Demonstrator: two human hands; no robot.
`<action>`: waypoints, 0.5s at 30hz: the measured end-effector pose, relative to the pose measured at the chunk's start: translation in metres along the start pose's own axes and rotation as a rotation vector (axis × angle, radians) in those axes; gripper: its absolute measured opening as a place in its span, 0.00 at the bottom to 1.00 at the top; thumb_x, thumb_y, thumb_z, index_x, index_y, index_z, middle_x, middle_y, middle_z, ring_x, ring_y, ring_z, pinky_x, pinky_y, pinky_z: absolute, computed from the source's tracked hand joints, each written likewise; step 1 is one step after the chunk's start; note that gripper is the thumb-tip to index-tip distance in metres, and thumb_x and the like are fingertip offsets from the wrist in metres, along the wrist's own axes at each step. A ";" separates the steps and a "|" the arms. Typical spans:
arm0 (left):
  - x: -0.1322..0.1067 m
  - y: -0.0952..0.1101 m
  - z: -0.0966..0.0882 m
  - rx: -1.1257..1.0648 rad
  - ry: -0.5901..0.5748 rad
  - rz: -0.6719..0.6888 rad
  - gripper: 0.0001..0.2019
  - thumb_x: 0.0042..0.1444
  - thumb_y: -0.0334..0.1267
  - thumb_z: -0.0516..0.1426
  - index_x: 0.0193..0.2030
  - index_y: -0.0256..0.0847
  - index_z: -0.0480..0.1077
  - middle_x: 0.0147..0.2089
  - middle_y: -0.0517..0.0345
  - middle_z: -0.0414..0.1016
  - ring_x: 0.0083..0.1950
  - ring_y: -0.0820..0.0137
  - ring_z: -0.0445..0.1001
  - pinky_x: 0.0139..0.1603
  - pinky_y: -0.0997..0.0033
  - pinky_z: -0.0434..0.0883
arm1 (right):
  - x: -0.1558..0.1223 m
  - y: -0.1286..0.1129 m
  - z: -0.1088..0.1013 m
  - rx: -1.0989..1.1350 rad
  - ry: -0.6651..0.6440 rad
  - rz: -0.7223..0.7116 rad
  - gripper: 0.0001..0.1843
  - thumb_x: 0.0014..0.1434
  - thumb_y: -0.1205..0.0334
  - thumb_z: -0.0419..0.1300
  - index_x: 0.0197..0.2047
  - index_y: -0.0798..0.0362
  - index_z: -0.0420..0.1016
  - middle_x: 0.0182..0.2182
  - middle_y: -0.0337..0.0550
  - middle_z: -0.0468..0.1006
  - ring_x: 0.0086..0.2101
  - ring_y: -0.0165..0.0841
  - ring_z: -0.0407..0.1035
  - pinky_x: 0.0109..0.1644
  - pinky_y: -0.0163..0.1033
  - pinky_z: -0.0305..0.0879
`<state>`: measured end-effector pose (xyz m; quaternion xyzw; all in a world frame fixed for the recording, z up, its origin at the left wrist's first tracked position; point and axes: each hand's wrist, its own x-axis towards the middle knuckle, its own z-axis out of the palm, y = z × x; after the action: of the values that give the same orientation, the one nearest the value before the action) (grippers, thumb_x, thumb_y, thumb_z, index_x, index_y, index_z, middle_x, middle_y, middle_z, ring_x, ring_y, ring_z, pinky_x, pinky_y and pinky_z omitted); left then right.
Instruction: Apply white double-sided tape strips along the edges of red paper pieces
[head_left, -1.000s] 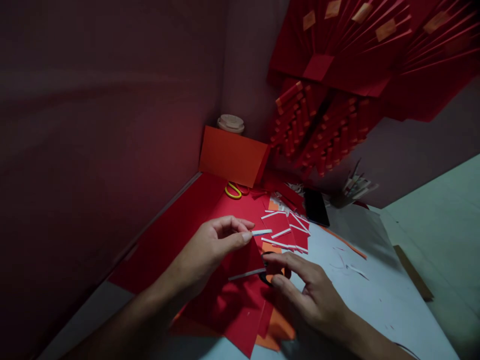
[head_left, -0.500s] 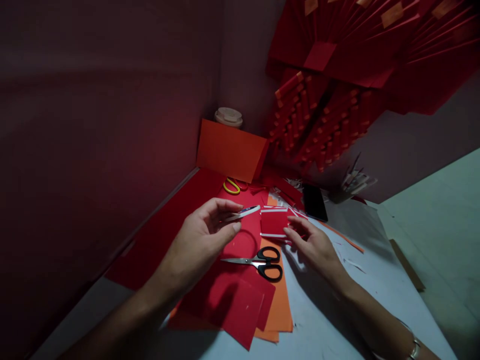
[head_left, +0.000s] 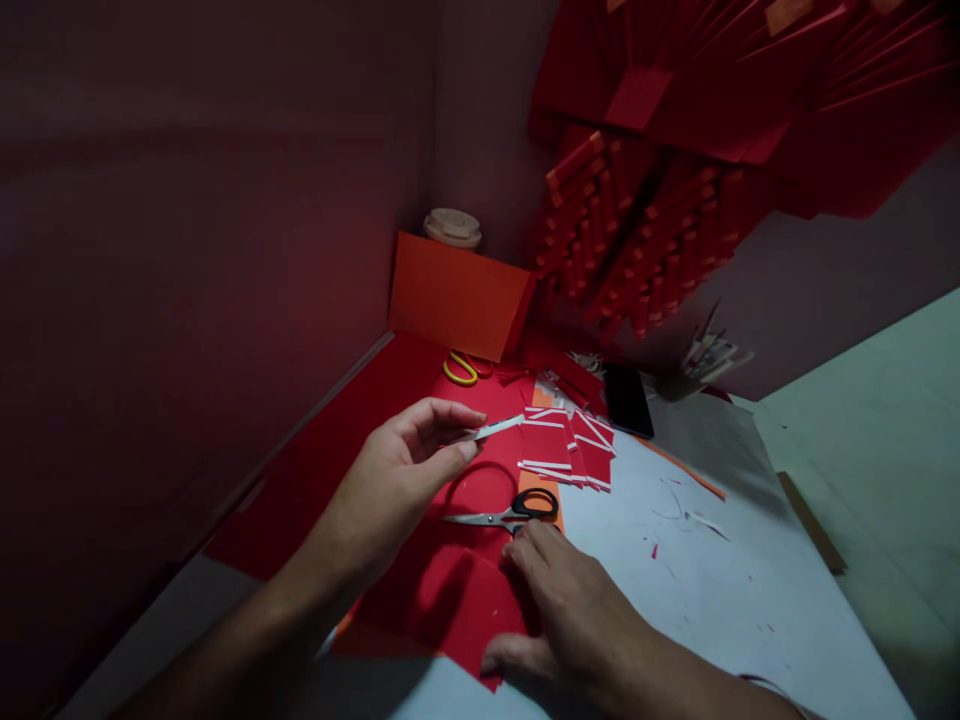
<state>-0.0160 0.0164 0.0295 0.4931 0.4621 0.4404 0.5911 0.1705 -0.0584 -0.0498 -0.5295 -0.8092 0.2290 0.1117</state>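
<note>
The left hand (head_left: 397, 480) pinches a white strip (head_left: 501, 427) in a closed grip, the strip jutting right above the red paper (head_left: 457, 590). The right hand (head_left: 577, 615) lies flat on that paper, grip open and empty, fingertips just beside black-handled scissors (head_left: 510, 512). Striped red cards (head_left: 562, 450) sit beyond on the pale bench (head_left: 712, 580), open rightward; a dark wall (head_left: 187, 250) closes the left.

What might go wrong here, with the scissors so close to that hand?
The left hand pinches the thin white strip only at one end, so it may bend or drop. The right hand lies beside the black scissors; a careless reach might nick a finger or scatter the red cards.
</note>
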 end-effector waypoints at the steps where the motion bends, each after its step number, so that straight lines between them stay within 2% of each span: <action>1: 0.000 -0.001 0.000 -0.004 -0.006 -0.002 0.09 0.52 0.37 0.62 0.40 0.39 0.72 0.40 0.57 0.76 0.45 0.67 0.73 0.47 0.70 0.68 | 0.001 0.001 0.000 0.020 0.021 0.003 0.27 0.37 0.52 0.75 0.36 0.53 0.68 0.37 0.44 0.73 0.35 0.39 0.66 0.36 0.41 0.64; 4: 0.001 -0.004 -0.002 -0.027 -0.021 0.002 0.08 0.53 0.37 0.62 0.40 0.40 0.73 0.40 0.58 0.75 0.44 0.69 0.72 0.47 0.73 0.67 | 0.003 0.001 -0.002 0.146 0.061 0.033 0.17 0.43 0.63 0.70 0.31 0.52 0.66 0.32 0.38 0.71 0.31 0.33 0.63 0.33 0.36 0.60; 6: 0.002 -0.006 -0.003 -0.034 -0.024 0.002 0.08 0.54 0.37 0.61 0.40 0.40 0.73 0.40 0.59 0.75 0.44 0.70 0.72 0.46 0.74 0.67 | 0.004 0.001 -0.006 0.305 0.028 0.089 0.11 0.47 0.67 0.66 0.28 0.52 0.65 0.27 0.36 0.70 0.28 0.30 0.61 0.31 0.34 0.57; 9: 0.003 -0.007 -0.004 -0.039 -0.034 -0.007 0.08 0.54 0.38 0.61 0.40 0.40 0.73 0.41 0.59 0.75 0.45 0.70 0.71 0.47 0.74 0.66 | 0.008 0.001 -0.018 0.657 -0.071 0.220 0.07 0.54 0.62 0.63 0.29 0.53 0.67 0.24 0.35 0.70 0.25 0.28 0.62 0.29 0.33 0.58; 12: 0.003 -0.008 -0.004 -0.035 -0.056 -0.027 0.08 0.54 0.39 0.61 0.41 0.40 0.72 0.40 0.59 0.75 0.44 0.71 0.71 0.47 0.74 0.66 | 0.009 0.003 -0.034 0.988 -0.083 0.270 0.10 0.57 0.56 0.62 0.34 0.55 0.73 0.29 0.39 0.75 0.29 0.29 0.67 0.35 0.34 0.63; 15: 0.002 -0.007 -0.002 -0.019 -0.092 -0.072 0.09 0.54 0.40 0.61 0.41 0.40 0.72 0.38 0.60 0.74 0.41 0.71 0.71 0.44 0.73 0.65 | 0.010 0.003 -0.048 1.056 -0.044 0.254 0.12 0.58 0.54 0.62 0.35 0.56 0.75 0.31 0.41 0.76 0.31 0.30 0.69 0.37 0.35 0.64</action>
<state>-0.0170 0.0175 0.0226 0.4901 0.4476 0.4000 0.6320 0.1893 -0.0359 -0.0100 -0.4899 -0.5160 0.6271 0.3169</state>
